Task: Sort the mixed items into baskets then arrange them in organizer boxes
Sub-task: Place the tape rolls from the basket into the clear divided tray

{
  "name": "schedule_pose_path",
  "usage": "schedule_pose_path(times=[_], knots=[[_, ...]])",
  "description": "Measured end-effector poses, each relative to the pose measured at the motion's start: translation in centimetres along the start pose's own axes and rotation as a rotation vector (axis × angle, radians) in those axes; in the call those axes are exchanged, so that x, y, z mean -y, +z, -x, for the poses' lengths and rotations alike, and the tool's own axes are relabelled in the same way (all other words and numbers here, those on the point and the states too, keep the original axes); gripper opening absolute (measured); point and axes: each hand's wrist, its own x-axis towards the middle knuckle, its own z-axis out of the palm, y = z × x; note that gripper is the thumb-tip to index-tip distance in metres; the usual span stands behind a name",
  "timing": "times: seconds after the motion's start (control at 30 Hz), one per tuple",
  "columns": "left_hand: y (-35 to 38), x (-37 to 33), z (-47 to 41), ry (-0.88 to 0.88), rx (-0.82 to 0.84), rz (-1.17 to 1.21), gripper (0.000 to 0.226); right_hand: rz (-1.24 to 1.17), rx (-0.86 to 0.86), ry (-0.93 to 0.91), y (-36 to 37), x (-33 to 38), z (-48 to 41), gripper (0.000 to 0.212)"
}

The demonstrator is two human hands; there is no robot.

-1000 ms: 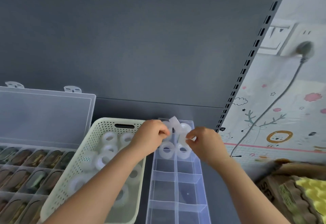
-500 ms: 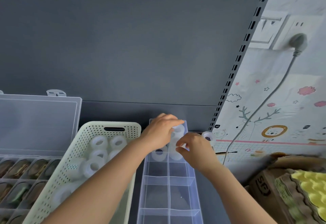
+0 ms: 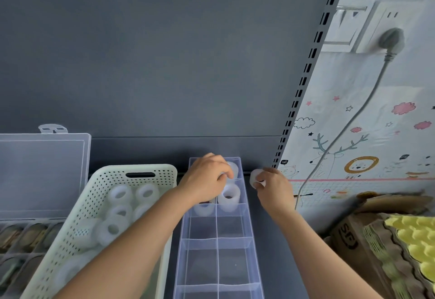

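Grey shelf boards fill the back and the bottom. On the shelf lies a clear organizer box (image 3: 219,251). A pale green basket (image 3: 113,174) with white rolls (image 3: 120,194) in it sits just left of it. The left hand (image 3: 207,181) reaches over the far end of the box, fingers curled down round the far roll (image 3: 222,174). A standing roll (image 3: 229,196) fills the next slot, just under those fingers. The right hand (image 3: 273,185) pinches a small roll (image 3: 255,177) in its fingertips, just outside the box's right wall.

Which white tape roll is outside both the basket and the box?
The white tape roll pinched by the right hand, beside the clear divided box; the others sit in that box or the pale green perforated basket.
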Motion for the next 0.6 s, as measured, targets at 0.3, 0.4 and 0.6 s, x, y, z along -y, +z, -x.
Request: schedule_pose_path(times=[0.3,0.4,0.6], knots=[[-1.0,0.0,1.4,-0.004,0.220,-0.018,0.016,-0.032,0.001,-0.079,0.1,1.3,0.0,0.018],[-1.1,-0.4,1.5,0.026,0.225,-0.029,0.016,-0.079,-0.093,-0.070,-0.4,1.7,0.1,0.017],[-1.7,-0.6,1.6,0.082,0.251,-0.147,0.017,-0.250,-0.287,-0.159,-2.0,3.3,0.9,0.014]])
